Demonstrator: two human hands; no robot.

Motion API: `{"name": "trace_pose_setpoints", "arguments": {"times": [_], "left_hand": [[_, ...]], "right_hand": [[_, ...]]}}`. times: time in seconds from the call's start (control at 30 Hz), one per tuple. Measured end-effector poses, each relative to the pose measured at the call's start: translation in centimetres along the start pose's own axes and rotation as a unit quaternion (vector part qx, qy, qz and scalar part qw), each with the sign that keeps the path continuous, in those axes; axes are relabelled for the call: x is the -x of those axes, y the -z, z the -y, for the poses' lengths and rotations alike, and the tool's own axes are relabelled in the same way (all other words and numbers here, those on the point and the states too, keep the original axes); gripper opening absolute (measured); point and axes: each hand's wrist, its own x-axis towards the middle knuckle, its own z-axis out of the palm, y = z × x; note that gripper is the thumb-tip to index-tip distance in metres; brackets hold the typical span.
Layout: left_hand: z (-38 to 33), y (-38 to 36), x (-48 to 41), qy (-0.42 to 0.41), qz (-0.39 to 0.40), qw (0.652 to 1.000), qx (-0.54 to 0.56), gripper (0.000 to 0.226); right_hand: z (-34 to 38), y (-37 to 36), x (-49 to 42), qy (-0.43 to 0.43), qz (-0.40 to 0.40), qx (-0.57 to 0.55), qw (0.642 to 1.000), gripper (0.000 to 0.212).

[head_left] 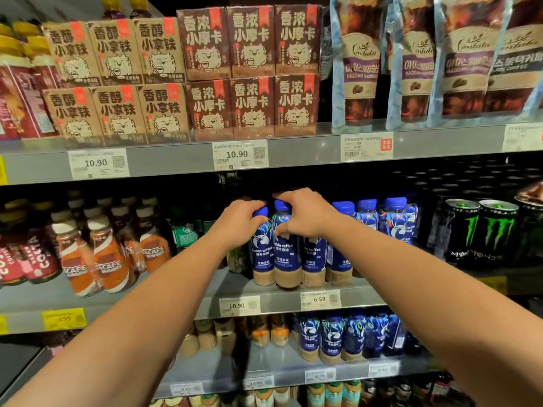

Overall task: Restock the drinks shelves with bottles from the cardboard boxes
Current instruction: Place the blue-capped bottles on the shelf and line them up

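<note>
Blue Luckin coffee bottles stand in a row on the middle shelf [293, 301]. My left hand [239, 220] grips the neck of the leftmost blue bottle [260, 254], just below its blue cap. Beside it, my right hand [305, 214] curls over the shoulder of the second blue bottle [286, 257], whose cap shows between my fingers. Both bottles stand upright at the shelf's front edge. More blue bottles [367, 218] continue to the right. No cardboard box is in view.
Nescafe bottles [108, 259] stand left of my arms, Monster cans [482, 230] at the right. Coffee cartons [249, 71] and pouches [411, 60] fill the shelf above. A lower shelf holds more blue bottles [352, 336]. A gap lies between the Nescafe and blue bottles.
</note>
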Motion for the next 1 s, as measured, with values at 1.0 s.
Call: {"name": "trace_pose_setpoints", "arguments": {"times": [1.0], "left_hand": [[0.7,-0.3,-0.4,0.002,0.032,0.990,0.138,0.064]], "right_hand": [[-0.6,1.0,-1.9,0.038,0.110,0.059,0.991,0.046]]}}
